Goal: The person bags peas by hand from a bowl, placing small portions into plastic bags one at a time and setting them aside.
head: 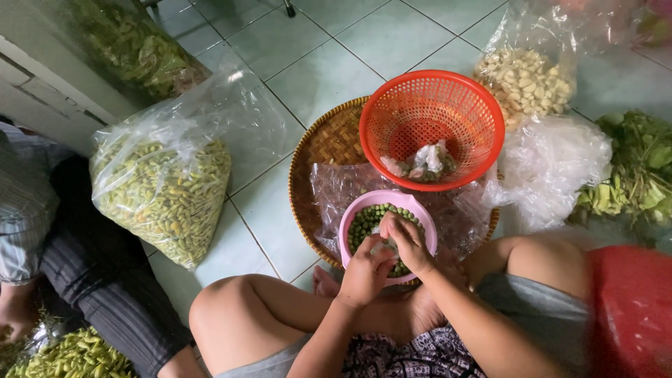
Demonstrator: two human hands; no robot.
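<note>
- Two hands meet over a pink bowl [387,203] of small green peas: the left hand [364,273] and the right hand [406,241] are both curled, fingertips pinched together on something small and pale; what it is cannot be made out.
- The bowl sits on crumpled clear plastic on a round woven tray [325,143] on the tiled floor, just before the person's crossed legs.
- Touching its far side, an orange mesh basket [434,112] holds a few pale scraps.
- Left stands a clear plastic bag of green pods [164,192]; another bag [133,45] lies behind it, blurred.
- Far right, a clear bag of pale peeled cloves [525,80], an empty crumpled bag [549,168] and leafy greens [633,175].
- Another person's striped sleeve [24,203] and dark trousers are cut off at the left edge.
- Something red [630,308] at the lower right is too blurred to tell.
</note>
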